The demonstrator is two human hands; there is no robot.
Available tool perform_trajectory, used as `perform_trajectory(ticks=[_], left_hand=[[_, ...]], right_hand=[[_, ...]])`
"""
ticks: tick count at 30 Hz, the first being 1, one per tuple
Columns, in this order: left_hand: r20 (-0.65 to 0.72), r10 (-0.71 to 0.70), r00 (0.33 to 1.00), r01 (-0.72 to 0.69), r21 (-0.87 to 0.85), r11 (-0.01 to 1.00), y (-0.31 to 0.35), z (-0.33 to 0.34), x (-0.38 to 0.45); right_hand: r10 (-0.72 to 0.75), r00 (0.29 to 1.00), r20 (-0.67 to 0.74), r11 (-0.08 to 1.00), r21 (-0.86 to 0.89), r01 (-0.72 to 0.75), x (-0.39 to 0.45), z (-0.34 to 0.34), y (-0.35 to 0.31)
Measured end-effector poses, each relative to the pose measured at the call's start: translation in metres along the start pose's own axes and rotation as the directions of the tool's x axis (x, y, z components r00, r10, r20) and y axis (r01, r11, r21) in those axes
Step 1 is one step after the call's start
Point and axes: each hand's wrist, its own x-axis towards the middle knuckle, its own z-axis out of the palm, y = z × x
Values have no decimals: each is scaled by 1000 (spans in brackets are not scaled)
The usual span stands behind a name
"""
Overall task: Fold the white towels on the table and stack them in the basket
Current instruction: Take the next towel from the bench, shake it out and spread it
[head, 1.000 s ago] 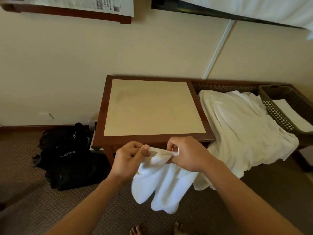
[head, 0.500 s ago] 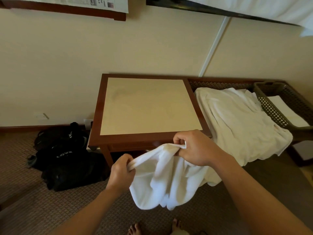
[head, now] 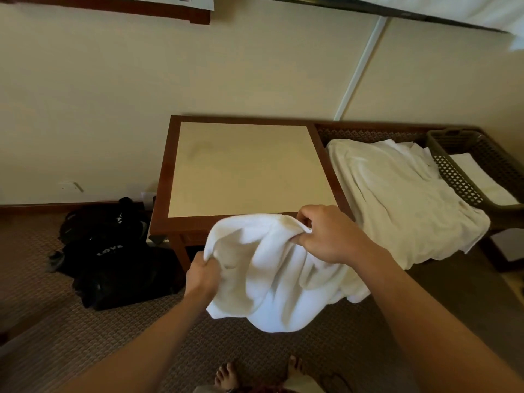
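A small white towel (head: 272, 273) hangs bunched in the air in front of the square table (head: 246, 168). My left hand (head: 202, 275) grips its lower left edge. My right hand (head: 329, 235) pinches its upper right edge near the table's front corner. A larger white towel (head: 402, 199) lies spread over the low bench to the right and droops off its front. The dark plastic basket (head: 453, 177) stands at the bench's far right, with a folded white towel (head: 479, 180) inside.
A black bag (head: 113, 259) lies on the carpet left of the table. The wall runs close behind the table and bench. My bare feet (head: 226, 375) show at the bottom edge.
My hands have moved apart, spreading the small towel open. The left hand dropped lower and to the left; the right stayed near the table's front corner.
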Motion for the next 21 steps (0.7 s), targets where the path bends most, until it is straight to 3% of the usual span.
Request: perform_trajectory(ticks=[4,8,10,12,15,17,19,20,21], left_hand=[[22,191,981,-188,321,928,-12,-16,8],[-89,255,963,-174,520,837,-31,-42,21],[-154,125,980,-41,458,888,-32,-51,27],[-190,-102,976,161,325,932,-26,-54,31],[-135,-334,933,331,-41,943,-15,-55,36],[-166,-364,917,348,-119,930,-9,-55,37],[-323,-374,870,374,-64,925,-10,-51,36],[-352,-336,873,331,-78,941,-4,-44,25],[-359,-194,913,186,-57,981,2,-35,10]], right_hand=[[29,999,-43,998,-59,-32,4,-9,12],[88,994,-60,983,-155,-96,5,-5,22],[120,991,-61,971,-198,-130,5,2,26],[140,988,-66,960,-236,-152,4,9,30],[174,983,-60,947,-264,-184,-1,15,32],[182,983,-28,946,-268,-183,-3,19,31],[171,985,-10,949,-268,-167,-5,24,29],[158,987,-9,951,-268,-155,-6,27,27],[141,990,-5,953,-269,-137,-6,29,24]])
